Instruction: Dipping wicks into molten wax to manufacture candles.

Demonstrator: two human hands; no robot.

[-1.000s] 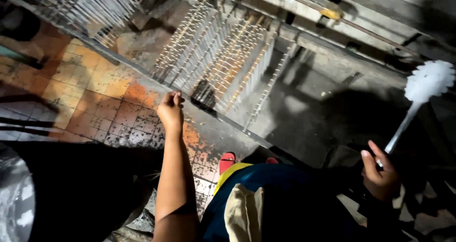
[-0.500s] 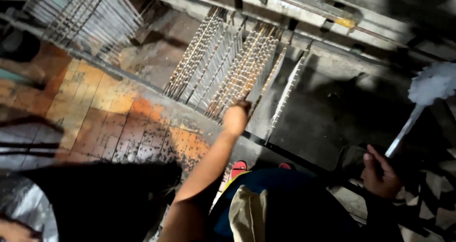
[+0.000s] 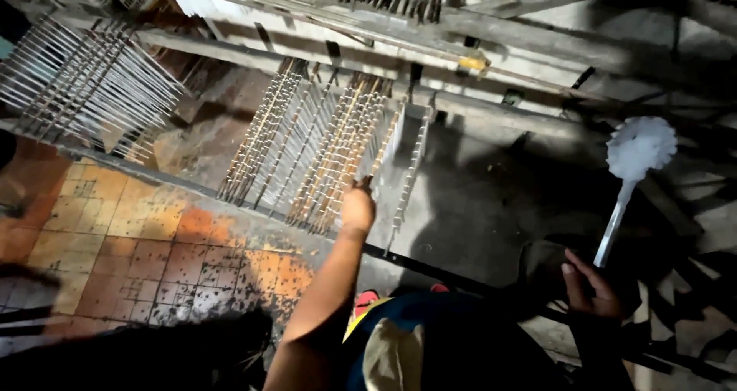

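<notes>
Nearest the camera, the person's blue clothing with a pale patch [image 3: 391, 356] fills the lower middle of the view, with a red shoe tip [image 3: 366, 299] just beyond it on the stained orange tiled floor [image 3: 146, 237]. Right of the clothing, the right hand [image 3: 589, 289] closes around the thin handle of a white round-headed brush [image 3: 639, 147], which rises up and away over dark shadowed ground. Left of the brush, the left hand [image 3: 358, 207] reaches forward, fingers curled onto the near ends of a rack of slender metal rods [image 3: 315, 157] sloping up to a wooden frame [image 3: 399, 34]. Further left of that rack sits a second bundle of pale rods [image 3: 84, 84].
</notes>
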